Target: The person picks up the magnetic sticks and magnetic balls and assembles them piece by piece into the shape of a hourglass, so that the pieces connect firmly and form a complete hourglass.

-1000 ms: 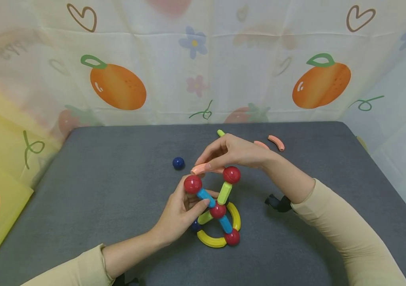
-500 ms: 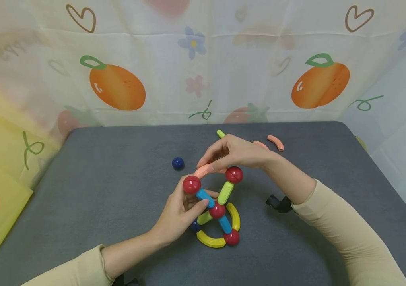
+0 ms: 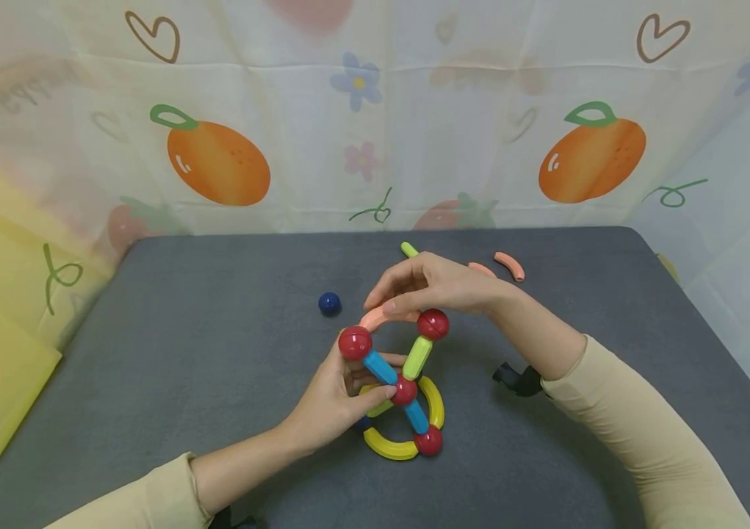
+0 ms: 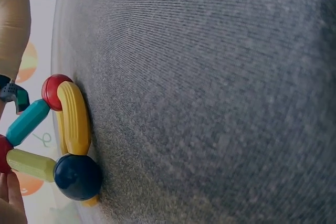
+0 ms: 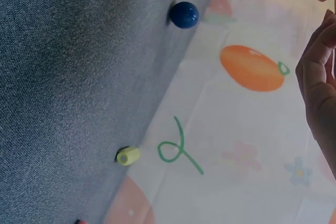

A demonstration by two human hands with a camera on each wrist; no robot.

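Note:
A magnetic rod-and-ball structure stands upright on the grey table. Its yellow curved rods (image 3: 391,447) form a ring at the base, with a dark blue ball (image 4: 78,177) and a red ball (image 3: 429,441) in it. Straight blue rods (image 3: 380,366) and green rods (image 3: 418,358) meet at a central red ball (image 3: 405,391). My left hand (image 3: 328,404) holds the structure, its thumb at this central ball. Between my right thumb and fingers is a pink curved rod (image 3: 375,317); my right hand (image 3: 441,283) pinches it between the top left red ball (image 3: 355,343) and top right red ball (image 3: 433,324).
A loose blue ball (image 3: 329,303) lies behind the structure, to the left. Farther back are a green rod (image 3: 408,249) and pink curved rods (image 3: 510,266), partly behind my right hand. A printed cloth (image 3: 308,147) hangs behind the table.
My left thumb has slid from the upper blue rod down to the central red ball. The pink curved rod and my right fingers have shifted slightly to the right.

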